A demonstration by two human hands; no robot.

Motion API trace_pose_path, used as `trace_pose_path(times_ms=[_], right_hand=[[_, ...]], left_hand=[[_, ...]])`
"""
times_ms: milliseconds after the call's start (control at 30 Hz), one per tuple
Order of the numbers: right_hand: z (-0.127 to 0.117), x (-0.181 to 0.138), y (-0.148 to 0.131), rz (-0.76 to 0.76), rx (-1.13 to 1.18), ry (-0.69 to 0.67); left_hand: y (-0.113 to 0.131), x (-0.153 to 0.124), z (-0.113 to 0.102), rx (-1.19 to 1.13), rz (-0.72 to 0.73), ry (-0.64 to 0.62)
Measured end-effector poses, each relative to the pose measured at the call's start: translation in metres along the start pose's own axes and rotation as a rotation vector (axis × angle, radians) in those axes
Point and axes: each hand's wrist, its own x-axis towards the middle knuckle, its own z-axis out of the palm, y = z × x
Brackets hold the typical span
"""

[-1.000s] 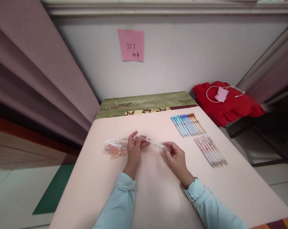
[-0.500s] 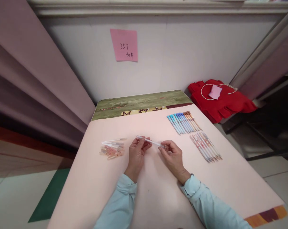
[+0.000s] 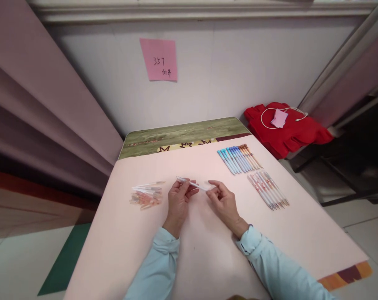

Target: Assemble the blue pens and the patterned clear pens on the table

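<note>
White pen (image 3: 201, 187), one, left fingers (image 3: 184, 187) gripping, right fingers (image 3: 212, 196), grip unclear, two pen rows (image 3: 239, 160)

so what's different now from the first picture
The left hand moved right, uncovering more of the pile and closing in on the right hand, so less pen shows between them. The left grip held; nothing was plainly released. The pile, far row and near row stayed put.
</note>
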Motion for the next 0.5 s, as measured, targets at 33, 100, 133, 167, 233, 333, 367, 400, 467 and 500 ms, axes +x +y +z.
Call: trace_pose_path(times_ms=[33, 100, 133, 167, 233, 333, 367, 400, 467, 500], right_hand=[[0.0006, -0.0002, 0.0, -0.009, 0.018, 0.002], [0.0016, -0.0008, -0.0002, -0.023, 0.027, 0.006], [0.0019, -0.0012, -0.0001, -0.021, 0.021, 0.009], [0.002, -0.0015, 0.0, -0.013, 0.014, 0.009], [0.0016, -0.002, 0.0007, 0.008, 0.004, 0.012], [0.0003, -0.0019, 0.0015, 0.035, -0.003, -0.001], [-0.0001, -0.0018, 0.0016, 0.042, -0.01, -0.005], [-0.0005, -0.0016, 0.0015, 0.046, -0.019, -0.007], [-0.0008, -0.0014, 0.0008, 0.042, -0.04, -0.009], [-0.0009, -0.0013, 0.0003, 0.034, -0.052, -0.01]], left_hand=[[0.0, 0.0004, -0.0002, 0.002, 0.004, 0.01], [0.0001, 0.001, -0.0005, 0.003, 0.009, 0.021], [0.0001, 0.0011, -0.0007, 0.003, 0.009, 0.019], [0.0002, 0.0011, -0.0009, 0.004, 0.007, 0.014], [0.0003, 0.0008, -0.0013, 0.008, -0.002, 0.001], [0.0006, -0.0002, -0.0011, 0.021, -0.022, -0.012], [0.0007, -0.0006, -0.0008, 0.024, -0.027, -0.015], [0.0008, -0.001, -0.0005, 0.024, -0.03, -0.018], [0.001, -0.0017, 0.0003, 0.023, -0.033, -0.02], [0.0011, -0.002, 0.0007, 0.022, -0.035, -0.019]])
